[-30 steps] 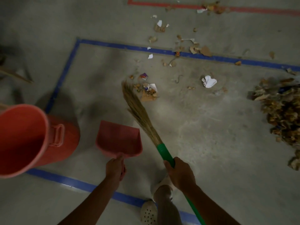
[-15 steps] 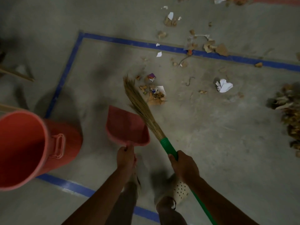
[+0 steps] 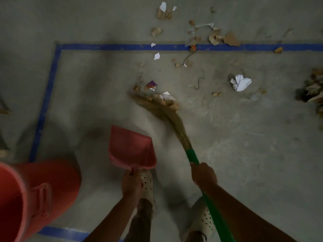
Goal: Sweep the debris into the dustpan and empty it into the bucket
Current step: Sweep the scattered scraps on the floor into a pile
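One wide camera on my head looks forward and steeply down at the floor (image 3: 244, 154). Nearest the lens, toward 6 o'clock, come my left hand (image 3: 131, 184) on the dustpan (image 3: 131, 149) and right hand (image 3: 203, 175) on the broom (image 3: 192, 156); the blue tape line (image 3: 122, 47) crosses toward 12 o'clock

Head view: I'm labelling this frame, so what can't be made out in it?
All in the head view:
Red plastic bucket: cut off by the left and bottom edges; its bottom unseen.
Straw broom with green handle: bristles motion-blurred, so contact with scraps is unclear.
Pink plastic dustpan: handle hidden under the left hand.
Pile of dry brown leaves: cut off by the right edge.
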`<state>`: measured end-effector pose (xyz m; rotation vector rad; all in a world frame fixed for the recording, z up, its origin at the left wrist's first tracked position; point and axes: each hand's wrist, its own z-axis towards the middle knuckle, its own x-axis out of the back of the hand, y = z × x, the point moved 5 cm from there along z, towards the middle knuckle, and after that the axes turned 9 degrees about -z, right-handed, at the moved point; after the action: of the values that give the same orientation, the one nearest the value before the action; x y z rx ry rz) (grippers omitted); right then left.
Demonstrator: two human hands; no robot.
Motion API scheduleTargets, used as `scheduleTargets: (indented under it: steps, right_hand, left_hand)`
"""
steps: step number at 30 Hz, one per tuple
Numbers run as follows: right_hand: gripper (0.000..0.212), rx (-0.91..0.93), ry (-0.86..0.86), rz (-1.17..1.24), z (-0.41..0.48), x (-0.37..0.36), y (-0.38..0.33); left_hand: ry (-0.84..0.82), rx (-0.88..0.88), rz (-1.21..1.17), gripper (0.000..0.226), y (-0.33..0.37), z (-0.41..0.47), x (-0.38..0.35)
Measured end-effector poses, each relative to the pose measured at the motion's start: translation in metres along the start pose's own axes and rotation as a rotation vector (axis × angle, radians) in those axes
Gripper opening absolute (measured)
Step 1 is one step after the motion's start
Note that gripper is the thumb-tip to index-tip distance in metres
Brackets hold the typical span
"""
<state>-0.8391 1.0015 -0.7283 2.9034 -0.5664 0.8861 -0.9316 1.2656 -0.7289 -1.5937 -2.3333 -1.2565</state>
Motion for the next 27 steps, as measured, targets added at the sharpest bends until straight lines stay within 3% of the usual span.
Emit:
scheduleTargets:
  steps: [7, 12, 17, 22, 27]
  right_hand:
    - [0.057, -0.404, 0.093, 0.457, 0.012, 0.017, 0.084]
    - [0.047, -0.419, 0.329, 0.686, -0.021, 0.035, 0.104]
    - [0.041, -0.189, 0.402, 0.563, -0.051, 0.03, 0.075]
    - [0.046, -0.059, 0.205, 0.291, -0.04, 0.015, 0.024]
    - [0.055, -0.086, 0.051, 0.16, -0.011, 0.008, 0.014]
  left_hand:
    - [-0.169, -0.018, 0.04, 0.054, 0.042, 0.011, -0.037]
    - [-0.223, -0.038, 0.056, 0.054, 0.062, 0.012, -0.063]
    - [-0.234, -0.093, 0.06, 0.052, 0.072, 0.004, -0.08]
    - [-0.219, -0.036, 0.025, 0.045, 0.065, 0.001, -0.081]
    - [-0.188, 0.068, -0.012, 0.043, 0.056, 0.002, -0.077]
